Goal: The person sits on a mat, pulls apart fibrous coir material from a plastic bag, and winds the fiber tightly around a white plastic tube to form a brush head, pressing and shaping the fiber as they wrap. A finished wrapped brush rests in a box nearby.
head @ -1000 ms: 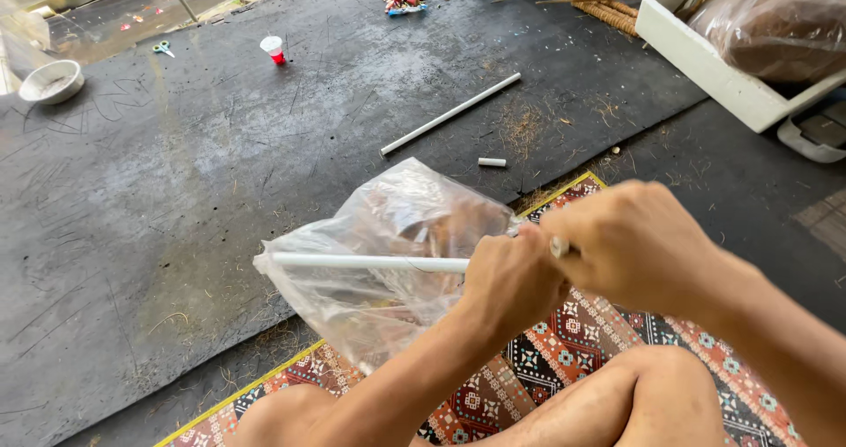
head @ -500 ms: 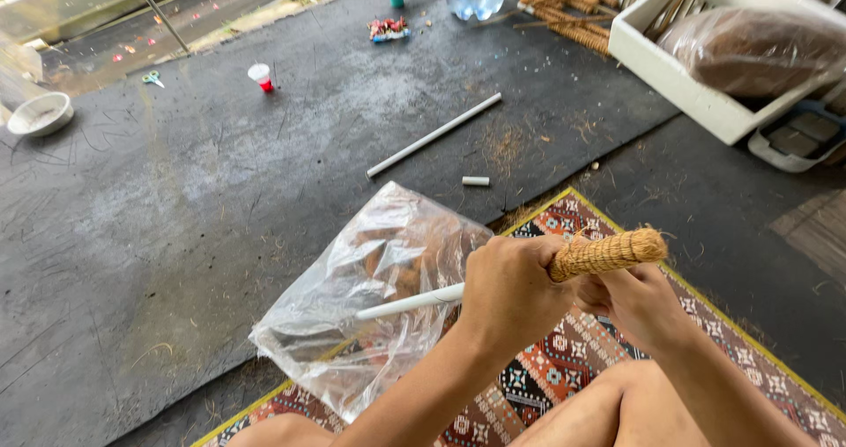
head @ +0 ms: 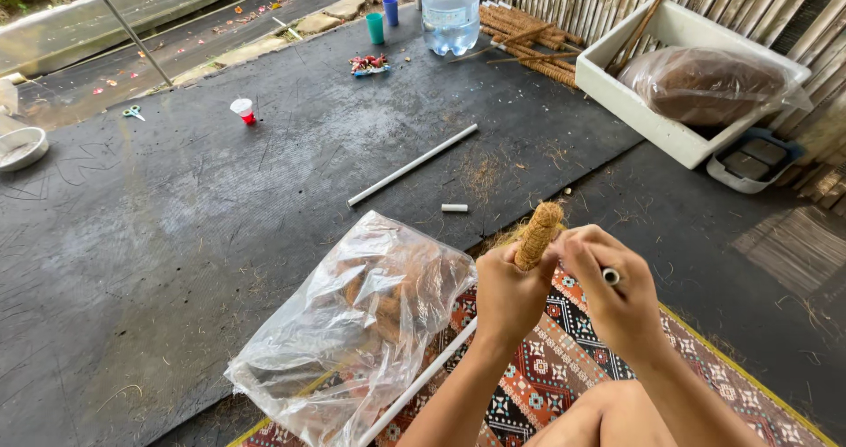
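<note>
Pole: a thin white plastic pipe [head: 423, 378], smooth and round, with its upper end wrapped in rough tan coir rope [head: 538, 234] that gives it a bumpy, fuzzy look. It slants from low left of the hands up to the wrapped tip poking out just above them.
Left hand: the left hand [head: 509, 295] has its grip clamped around the pole right under the coir section, knuckles up, forearm coming in from the bottom edge.
Right hand: the right hand [head: 617, 299] sits just right of the left one, grip curled shut on a short open-ended tube piece [head: 610, 276]; the index finger reaches over to the coir.
Bag: a crinkly clear plastic bag [head: 348, 328] with brown fibre inside lies just left of the left hand, partly over the pipe.
Floor: dark, worn matting [head: 176, 236] with stray fibres, and a red patterned rug [head: 546, 376] under the hands.
Further out: a spare white pipe [head: 412, 165] and a small white offcut [head: 454, 207] beyond the hands, a white tub [head: 656, 117] with bagged brown fibre to the upper right, finished coir sticks [head: 529, 46] along a bamboo wall [head: 740, 7].
</note>
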The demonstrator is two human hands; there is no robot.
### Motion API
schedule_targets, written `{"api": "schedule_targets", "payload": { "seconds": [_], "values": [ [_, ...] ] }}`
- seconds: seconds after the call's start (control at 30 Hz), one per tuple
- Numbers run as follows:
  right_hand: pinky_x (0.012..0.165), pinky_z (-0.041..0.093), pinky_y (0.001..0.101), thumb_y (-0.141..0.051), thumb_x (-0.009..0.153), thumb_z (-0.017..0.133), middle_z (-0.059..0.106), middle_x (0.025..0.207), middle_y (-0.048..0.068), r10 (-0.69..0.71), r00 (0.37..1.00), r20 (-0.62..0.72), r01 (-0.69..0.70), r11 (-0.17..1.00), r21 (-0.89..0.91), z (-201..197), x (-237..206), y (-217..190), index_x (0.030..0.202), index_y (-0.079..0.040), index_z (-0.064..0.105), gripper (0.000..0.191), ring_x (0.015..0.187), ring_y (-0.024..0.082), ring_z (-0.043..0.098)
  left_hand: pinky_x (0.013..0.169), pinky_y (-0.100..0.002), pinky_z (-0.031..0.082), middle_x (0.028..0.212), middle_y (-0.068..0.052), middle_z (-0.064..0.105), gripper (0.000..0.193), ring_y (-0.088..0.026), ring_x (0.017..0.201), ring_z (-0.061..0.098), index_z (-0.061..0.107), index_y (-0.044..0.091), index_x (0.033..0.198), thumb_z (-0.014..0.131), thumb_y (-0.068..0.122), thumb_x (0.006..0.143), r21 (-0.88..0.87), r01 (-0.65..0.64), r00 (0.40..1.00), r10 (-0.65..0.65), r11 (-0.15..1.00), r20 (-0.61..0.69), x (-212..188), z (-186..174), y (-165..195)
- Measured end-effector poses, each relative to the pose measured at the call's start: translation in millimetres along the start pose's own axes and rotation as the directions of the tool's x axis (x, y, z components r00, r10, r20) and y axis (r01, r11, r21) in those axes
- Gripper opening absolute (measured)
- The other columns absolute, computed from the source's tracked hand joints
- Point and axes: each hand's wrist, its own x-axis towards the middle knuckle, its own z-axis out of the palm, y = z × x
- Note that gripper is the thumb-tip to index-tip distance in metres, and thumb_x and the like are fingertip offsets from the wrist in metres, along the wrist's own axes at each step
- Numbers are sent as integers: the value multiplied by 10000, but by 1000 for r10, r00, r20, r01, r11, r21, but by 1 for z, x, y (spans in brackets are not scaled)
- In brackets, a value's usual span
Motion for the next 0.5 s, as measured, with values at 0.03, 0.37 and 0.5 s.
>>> {"api": "schedule_targets", "payload": {
  "seconds": [0.03, 0.37, 0.5],
  "values": [
    [597, 334, 230, -218, 1090, 560, 526, 761, -22, 67, 997, -28, -66, 998, 23, 1, -2, 2, 791, 0, 570, 371, 712, 21, 428, 517, -325, 452, 612, -60, 644, 194, -83, 549, 537, 706, 6, 869, 704, 189, 934, 26, 2, 1000, -2, 1000, -1, 1, 1, -3],
    [421, 379, 253, -348, 926, 703, 642, 526, -31, 176, 976, 125, -143, 960, -241, 0, 45, -13, 737, -43, 781, 367, 507, -1, 489, 548, -410, 496, 589, -160, 650, 296, -297, 507, 630, 667, 4, 738, 731, 260, 873, 179, 165, 983, -147, 970, -112, -5, 3, 6],
    [425, 390, 286, -340, 908, 713, 579, 484, 63, 156, 982, 111, -113, 940, -323, 4, 46, -27, 714, -10, 722, 384, 504, 31, 476, 627, -392, 533, 865, -160, 711, 129, -325, 714, 695, 677, 27, 912, 700, 140, 853, 192, -380, 916, 397, 905, -58, 0, -15, 21]
  ]
}}
